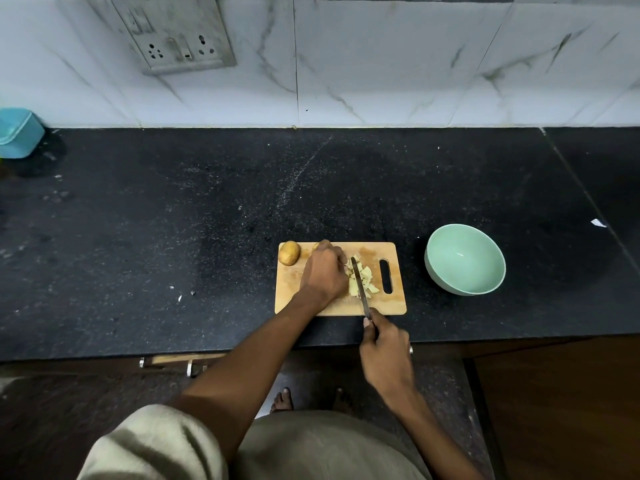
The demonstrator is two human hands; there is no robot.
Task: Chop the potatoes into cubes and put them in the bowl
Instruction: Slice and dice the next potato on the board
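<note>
A wooden cutting board (pixel 388 304) lies on the black counter. A whole potato (pixel 289 252) sits at its far left corner, and part of another shows behind my left hand. Pale cut potato pieces (pixel 366 277) lie in the board's middle. My left hand (pixel 325 271) presses down on the potato being cut, fingers curled over it. My right hand (pixel 384 348) grips the handle of a knife (pixel 360 289), whose blade runs through the pieces just right of my left fingers. A mint-green bowl (pixel 465 259) stands to the right of the board with nothing in it.
A blue plastic container (pixel 19 133) stands at the far left against the marble-tiled wall. A socket panel (pixel 176 36) is on the wall. The counter's front edge (pixel 207 353) runs just below the board, with drawer handles under it.
</note>
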